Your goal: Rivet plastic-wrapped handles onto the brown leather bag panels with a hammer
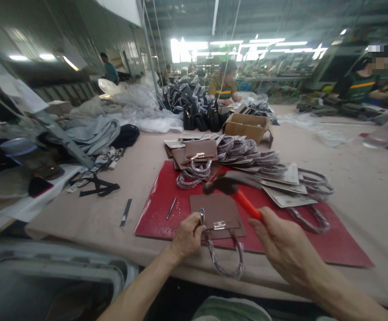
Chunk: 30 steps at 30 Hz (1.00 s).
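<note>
My right hand (277, 238) is closed around the orange handle of a claw hammer (247, 203), its slightly blurred head raised over a brown bag panel (214, 207). Pinched upright in my left hand (187, 235) is a short metal punch (202, 216) with a shiny top, at the panel's left side. Its lower end is hidden by my fingers. The panel lies on a red mat (157, 214) and carries a gold clasp (219, 225). A plastic-wrapped handle (225, 265) attached to it hangs toward me over the table's front edge.
Brown bag pieces (200, 150) with wrapped handles (241, 147) are piled behind the panel. A thin metal rod (171, 208) and small bits lie left on the mat, near a dark-handled blade (125, 213). Farther back stand a cardboard box (247, 127) and black bags (197, 116). Co-workers sit beyond.
</note>
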Motion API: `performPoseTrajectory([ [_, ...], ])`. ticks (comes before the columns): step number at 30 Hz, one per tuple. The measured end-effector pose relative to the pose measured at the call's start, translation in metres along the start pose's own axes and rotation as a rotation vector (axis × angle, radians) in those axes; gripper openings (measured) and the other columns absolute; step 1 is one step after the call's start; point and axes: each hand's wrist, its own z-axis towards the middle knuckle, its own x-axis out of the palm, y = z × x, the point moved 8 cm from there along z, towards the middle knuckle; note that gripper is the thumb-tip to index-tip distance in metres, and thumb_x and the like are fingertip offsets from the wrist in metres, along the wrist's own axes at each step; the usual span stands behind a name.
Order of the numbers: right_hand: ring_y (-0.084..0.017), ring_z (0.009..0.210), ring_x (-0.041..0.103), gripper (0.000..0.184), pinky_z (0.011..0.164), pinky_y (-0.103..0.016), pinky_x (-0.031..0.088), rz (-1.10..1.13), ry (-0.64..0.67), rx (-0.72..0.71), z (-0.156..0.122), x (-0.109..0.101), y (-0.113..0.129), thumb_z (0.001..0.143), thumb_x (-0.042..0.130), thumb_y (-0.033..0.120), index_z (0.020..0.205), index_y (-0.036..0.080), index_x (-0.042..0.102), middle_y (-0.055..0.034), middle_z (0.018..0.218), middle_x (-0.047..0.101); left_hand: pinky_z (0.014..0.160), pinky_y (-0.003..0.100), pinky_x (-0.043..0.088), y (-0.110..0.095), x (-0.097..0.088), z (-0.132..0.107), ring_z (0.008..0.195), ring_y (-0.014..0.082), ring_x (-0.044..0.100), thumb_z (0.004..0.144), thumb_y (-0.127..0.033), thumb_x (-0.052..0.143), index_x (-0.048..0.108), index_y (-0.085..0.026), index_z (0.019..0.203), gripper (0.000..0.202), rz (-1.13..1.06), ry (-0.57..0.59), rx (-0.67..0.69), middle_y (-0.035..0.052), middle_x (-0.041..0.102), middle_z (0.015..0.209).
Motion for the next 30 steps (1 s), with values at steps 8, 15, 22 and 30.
performPoseTrajectory([
  [8,-0.011,0.041,0.045,0.020,0.045,-0.025,0.028,-0.094,-0.211,-0.125,0.014,-0.040,0.031,0.103,0.041,0.029,0.084,0.023,0.046,0.0059,0.056,0.048,0.083,0.032,0.051,0.001,0.000,0.000,0.088,0.0199,0.063,0.086,-0.008,0.052,0.057,-0.019,0.095,0.015,0.003,0.002,0.002,0.0061,0.064,0.092],
  [15,-0.013,0.037,0.043,0.023,0.043,-0.030,0.021,-0.241,0.066,-0.249,0.000,-0.002,0.033,0.100,0.036,0.018,0.078,0.025,0.041,0.0053,0.050,0.049,0.082,0.032,0.052,0.002,0.002,-0.002,0.090,0.0212,0.065,0.088,-0.010,0.052,0.057,-0.020,0.095,0.014,0.045,0.001,0.017,0.0071,0.066,0.093],
  [22,-0.013,0.038,0.042,0.024,0.045,-0.030,0.019,-0.170,0.073,-0.165,-0.002,0.000,0.026,0.101,0.033,0.023,0.078,0.024,0.041,0.0040,0.052,0.050,0.080,0.031,0.053,0.003,0.003,-0.002,0.089,0.0206,0.066,0.088,-0.010,0.050,0.058,-0.020,0.096,0.015,0.057,0.000,0.025,0.0069,0.067,0.091],
  [30,-0.013,0.047,0.040,0.034,0.048,-0.026,0.029,0.196,0.248,0.376,-0.021,0.030,-0.060,0.095,0.040,0.047,0.069,0.025,0.041,0.0056,0.054,0.044,0.087,0.033,0.053,0.004,0.002,-0.003,0.097,0.0211,0.066,0.089,-0.012,0.051,0.058,-0.020,0.099,0.015,0.018,0.028,0.009,0.0084,0.067,0.100],
])
